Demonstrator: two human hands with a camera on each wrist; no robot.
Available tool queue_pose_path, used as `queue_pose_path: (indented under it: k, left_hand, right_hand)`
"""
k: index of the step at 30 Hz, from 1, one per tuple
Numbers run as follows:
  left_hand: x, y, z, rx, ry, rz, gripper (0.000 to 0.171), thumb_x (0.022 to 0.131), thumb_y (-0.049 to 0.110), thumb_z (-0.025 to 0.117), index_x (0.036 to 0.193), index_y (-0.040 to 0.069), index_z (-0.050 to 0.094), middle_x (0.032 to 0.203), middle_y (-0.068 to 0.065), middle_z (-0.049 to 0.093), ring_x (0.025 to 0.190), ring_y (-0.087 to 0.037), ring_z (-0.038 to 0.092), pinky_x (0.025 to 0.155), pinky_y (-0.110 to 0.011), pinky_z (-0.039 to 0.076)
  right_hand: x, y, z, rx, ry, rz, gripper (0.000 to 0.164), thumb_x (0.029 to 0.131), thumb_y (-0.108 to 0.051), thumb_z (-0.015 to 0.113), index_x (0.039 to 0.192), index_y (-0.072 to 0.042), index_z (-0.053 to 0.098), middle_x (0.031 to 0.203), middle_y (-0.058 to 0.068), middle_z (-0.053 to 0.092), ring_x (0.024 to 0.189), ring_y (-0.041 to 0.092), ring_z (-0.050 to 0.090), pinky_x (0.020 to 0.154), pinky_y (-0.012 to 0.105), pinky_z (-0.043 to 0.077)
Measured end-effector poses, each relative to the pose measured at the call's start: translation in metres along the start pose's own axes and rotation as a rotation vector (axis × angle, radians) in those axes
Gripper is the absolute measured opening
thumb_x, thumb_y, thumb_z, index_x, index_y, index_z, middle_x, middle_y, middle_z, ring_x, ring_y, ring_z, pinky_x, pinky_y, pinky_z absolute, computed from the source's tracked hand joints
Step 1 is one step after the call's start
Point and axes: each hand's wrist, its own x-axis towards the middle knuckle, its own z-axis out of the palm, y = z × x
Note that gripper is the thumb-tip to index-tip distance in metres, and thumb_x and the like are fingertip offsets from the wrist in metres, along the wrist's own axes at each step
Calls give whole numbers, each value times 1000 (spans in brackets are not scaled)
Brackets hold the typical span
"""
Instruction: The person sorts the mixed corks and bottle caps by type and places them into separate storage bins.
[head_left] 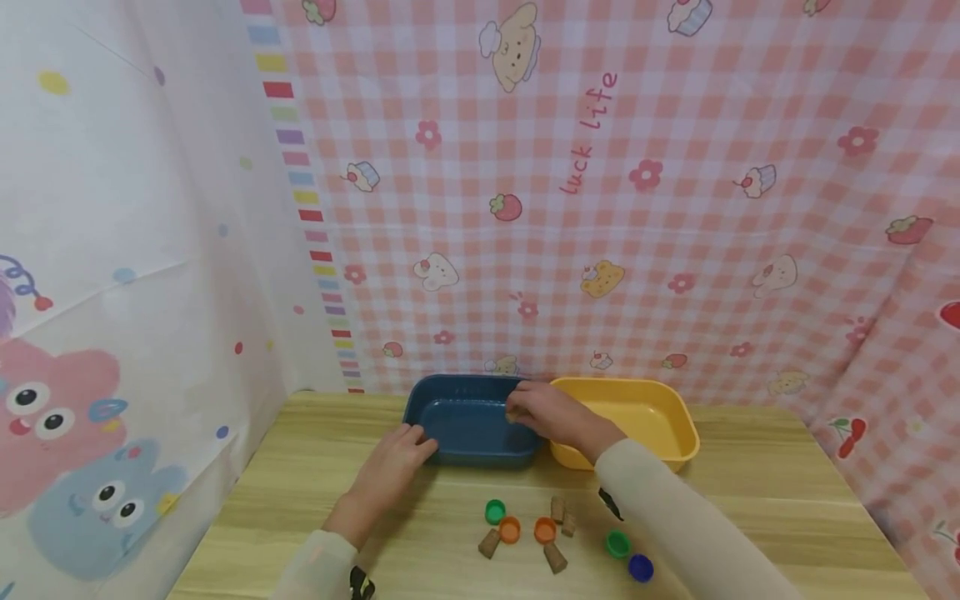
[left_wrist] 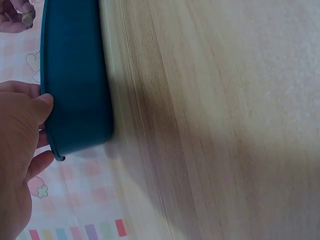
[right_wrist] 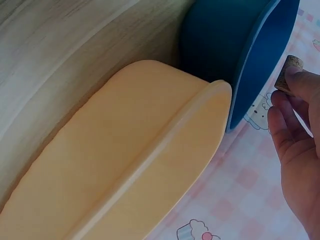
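My left hand [head_left: 399, 460] is at the near left corner of the dark blue bin [head_left: 480, 460]. In the left wrist view its thumb lies on the outer wall and the other fingers reach over the rim, pinching it. Above the right part of that bin, my right hand [head_left: 551, 410] pinches a cork [right_wrist: 289, 74] between thumb and fingers. The cork is small and brown, held clear of the bin's rim in the right wrist view. The blue bin's floor is partly hidden by the right hand in the head view.
A yellow bin [head_left: 678, 417] stands against the blue one on the right, under the right forearm. Nearer on the wooden table [head_left: 420, 550] lie several corks [head_left: 555, 557], green caps [head_left: 618, 544], orange caps [head_left: 509, 530] and a blue cap [head_left: 641, 568]. A checked cloth [head_left: 465, 317] hangs behind.
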Motion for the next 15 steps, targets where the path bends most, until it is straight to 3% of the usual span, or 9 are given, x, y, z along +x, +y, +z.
queue_pose_path:
  k: [15]
  left_hand:
    - [1,3,-5,-37,0,-21,26,85,-5,75,105,12,75,93,-6,64,85,-23,55,80,-39,52]
  right_hand:
    - [18,2,11,-15,-4,2,14,94,-8,74,108,-8,76,103,5,70,97,21,68,85,32,57]
